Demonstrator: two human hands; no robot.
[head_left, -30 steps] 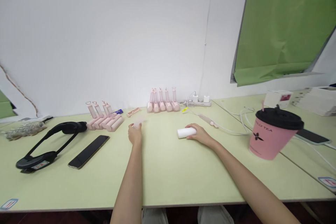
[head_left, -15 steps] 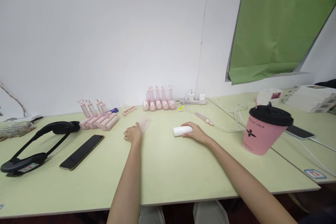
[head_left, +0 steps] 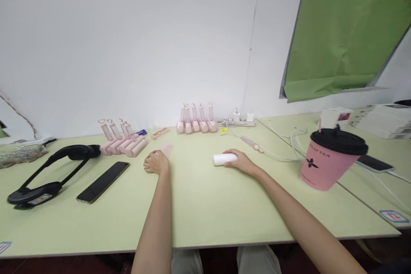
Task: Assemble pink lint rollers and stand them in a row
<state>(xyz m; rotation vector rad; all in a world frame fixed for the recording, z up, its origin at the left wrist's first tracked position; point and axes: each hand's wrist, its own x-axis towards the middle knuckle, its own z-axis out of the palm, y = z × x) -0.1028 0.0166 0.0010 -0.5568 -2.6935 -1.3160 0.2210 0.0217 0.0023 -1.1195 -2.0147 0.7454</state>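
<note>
My left hand (head_left: 156, 163) rests on the pale green table (head_left: 205, 209) with its fingers curled round a translucent pale pink cover (head_left: 166, 150) that sticks out past the fingertips. My right hand (head_left: 241, 162) lies further right, fingers closed over one end of a small white roll (head_left: 222, 159) that lies on its side. Beyond my left hand a row of pink lint rollers (head_left: 123, 143) lies flat. A second row of pink rollers (head_left: 195, 120) stands against the wall.
A black phone (head_left: 103, 181) and a black neckband device (head_left: 48, 173) lie at the left. A pink cup with a black lid (head_left: 330, 165) stands at the right, near white cables (head_left: 289, 145), a power strip (head_left: 239, 123), another phone (head_left: 374, 163) and boxes (head_left: 335, 117).
My left hand has drawn slightly left and toward me with the translucent cover. My right hand stays on the white roll. The view has shifted a little.
</note>
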